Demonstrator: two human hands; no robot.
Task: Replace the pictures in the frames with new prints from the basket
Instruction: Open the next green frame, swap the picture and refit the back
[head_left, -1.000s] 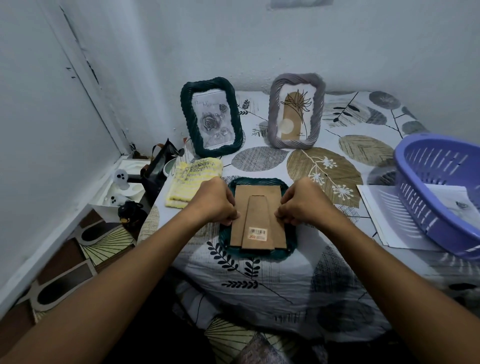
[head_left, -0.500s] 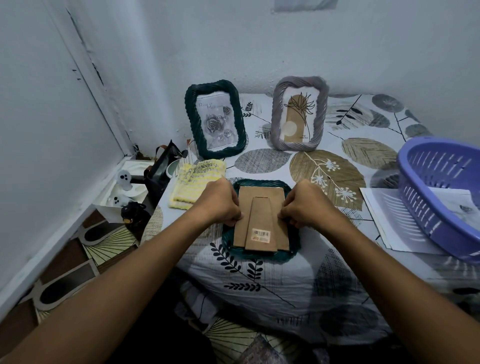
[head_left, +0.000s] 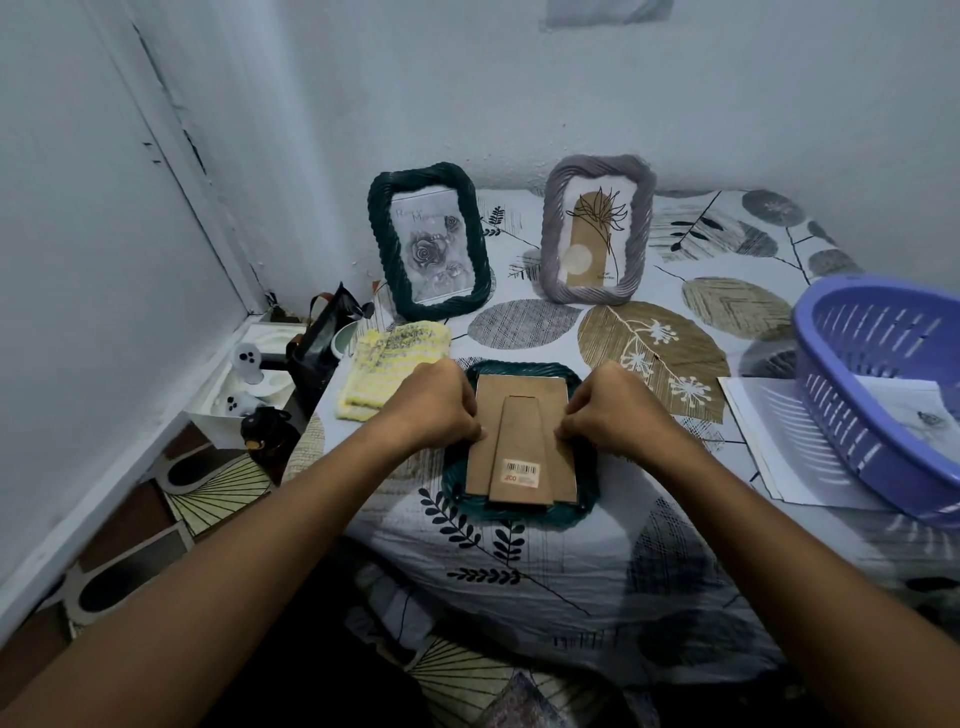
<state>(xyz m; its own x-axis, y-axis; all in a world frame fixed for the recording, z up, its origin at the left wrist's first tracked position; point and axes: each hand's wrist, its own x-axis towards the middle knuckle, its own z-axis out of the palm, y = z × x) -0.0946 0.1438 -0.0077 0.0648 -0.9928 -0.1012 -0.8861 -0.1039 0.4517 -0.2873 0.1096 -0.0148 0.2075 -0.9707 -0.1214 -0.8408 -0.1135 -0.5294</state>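
Frame face-down — brown backing, barcode sticker.

frames dark green, grey | basket lilac | cloth leaf-patterned

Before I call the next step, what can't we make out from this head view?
- Picture inside the face-down frame: hidden, only its cardboard back shows.
- Fingertips of left hand and right hand: curled under, so the grip on the back's edges is unclear.
- Prints in the basket: cut off by the right edge.
- Barcode sticker: too small to read.
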